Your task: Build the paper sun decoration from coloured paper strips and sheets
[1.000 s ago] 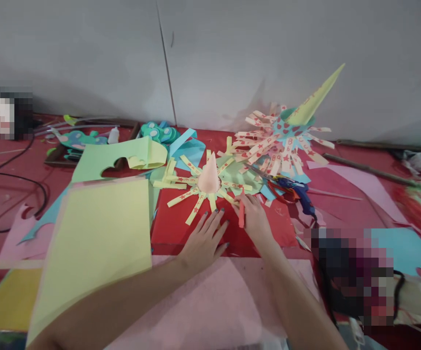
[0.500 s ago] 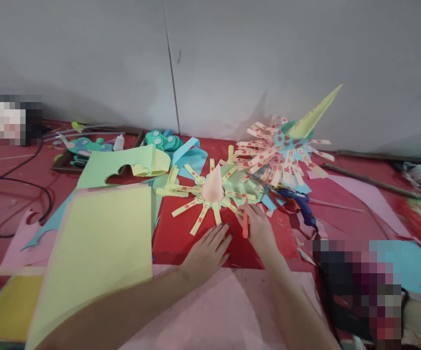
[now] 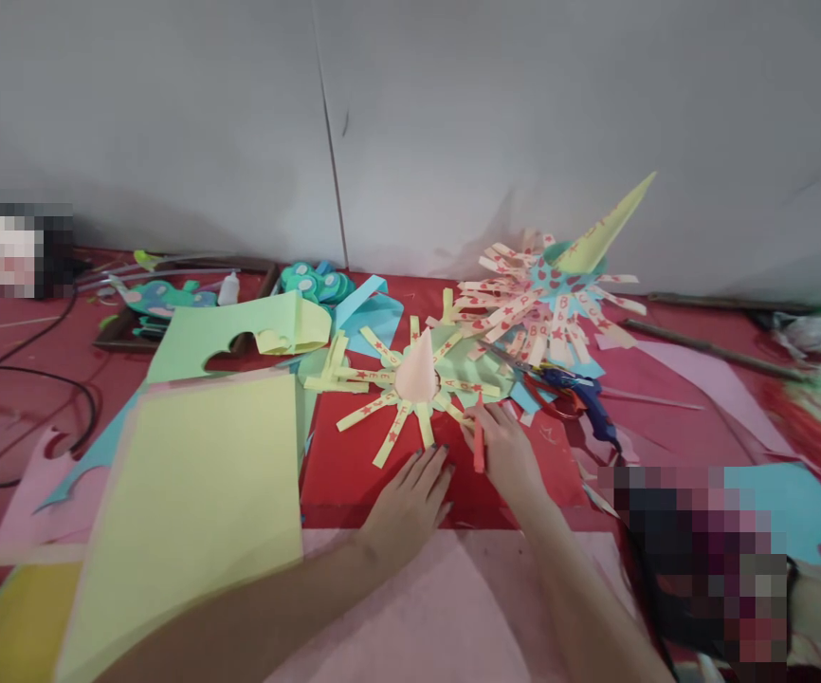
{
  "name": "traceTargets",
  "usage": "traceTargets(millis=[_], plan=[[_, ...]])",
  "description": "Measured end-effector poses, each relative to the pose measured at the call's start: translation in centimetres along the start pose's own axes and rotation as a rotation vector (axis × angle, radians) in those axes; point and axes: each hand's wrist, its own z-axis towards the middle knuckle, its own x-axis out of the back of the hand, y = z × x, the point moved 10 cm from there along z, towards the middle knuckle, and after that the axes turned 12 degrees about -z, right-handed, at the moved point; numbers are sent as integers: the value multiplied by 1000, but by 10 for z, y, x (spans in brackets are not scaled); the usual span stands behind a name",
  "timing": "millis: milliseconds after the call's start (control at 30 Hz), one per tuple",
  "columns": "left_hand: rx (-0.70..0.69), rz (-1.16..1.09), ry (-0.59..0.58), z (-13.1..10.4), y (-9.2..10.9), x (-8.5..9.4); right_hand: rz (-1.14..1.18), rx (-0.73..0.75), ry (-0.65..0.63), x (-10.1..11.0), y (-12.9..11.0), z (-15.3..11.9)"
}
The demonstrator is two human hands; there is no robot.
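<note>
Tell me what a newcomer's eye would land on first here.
Probably the tall yellow cone, tilting up against the grey wall from a stack of paper strips on the right. Next, the pale pink cone standing upright in a ring of yellow strips near the middle, with both hands close in front and a red marker in the right one.

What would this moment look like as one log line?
Left hand: flat on red board | Right hand: holding red pen by yellow strips | Pink cone: upright | Blue glue gun: off to the right
</note>
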Motion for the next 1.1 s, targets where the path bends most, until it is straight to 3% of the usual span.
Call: traceTargets(millis=[533, 900, 1100], plan=[[133, 26, -45, -6, -11, -6, -12, 8, 36, 6, -2, 0], [120, 68, -53, -6, -9, -6, 300, -143, 350, 38, 7, -4], [151, 53, -47, -6, -12, -2, 608, -307, 276, 9, 7, -5]])
